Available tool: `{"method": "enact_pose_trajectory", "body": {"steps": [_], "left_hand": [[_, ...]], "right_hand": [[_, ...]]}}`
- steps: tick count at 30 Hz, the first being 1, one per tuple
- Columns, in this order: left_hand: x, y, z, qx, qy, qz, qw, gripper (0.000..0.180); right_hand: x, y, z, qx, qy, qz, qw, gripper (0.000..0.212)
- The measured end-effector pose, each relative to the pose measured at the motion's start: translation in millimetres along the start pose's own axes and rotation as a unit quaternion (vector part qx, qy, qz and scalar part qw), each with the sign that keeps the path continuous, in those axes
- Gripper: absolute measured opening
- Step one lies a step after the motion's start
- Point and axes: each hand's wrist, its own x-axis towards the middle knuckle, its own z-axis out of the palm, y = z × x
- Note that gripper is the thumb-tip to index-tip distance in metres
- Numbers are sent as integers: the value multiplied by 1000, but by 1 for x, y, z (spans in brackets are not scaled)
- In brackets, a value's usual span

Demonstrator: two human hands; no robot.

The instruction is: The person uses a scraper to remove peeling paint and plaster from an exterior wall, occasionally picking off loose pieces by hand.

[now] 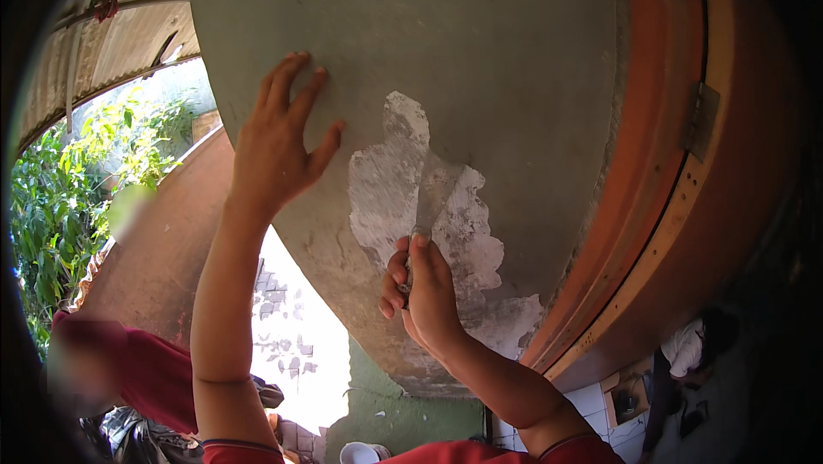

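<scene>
We hold the scraper with its blade between pale patches on the grey wall, our right hand closed round its handle. Our left hand is spread, higher up at the wall, left of the patches; the orange frame borders the wall's right side.

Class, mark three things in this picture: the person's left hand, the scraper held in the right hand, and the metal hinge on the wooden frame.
Left hand (273, 154): head view, on the back of the hand.
Scraper (437, 192): head view, on its blade.
Metal hinge (705, 121): head view, on its flat plate.
</scene>
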Motion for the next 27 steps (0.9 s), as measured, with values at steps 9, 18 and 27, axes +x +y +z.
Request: {"method": "enact_pose_trajectory", "body": {"steps": [9, 18, 27], "left_hand": [[-3, -2, 0, 21, 24, 12, 999, 50], [-2, -5, 5, -15, 47, 1, 999, 47], [-6, 18, 32, -145, 70, 127, 979, 39]], "right_hand": [[-8, -15, 9, -18, 23, 13, 999, 33], [-12, -31, 9, -84, 60, 14, 995, 35], [-12, -51, 7, -164, 97, 21, 981, 38]]}}
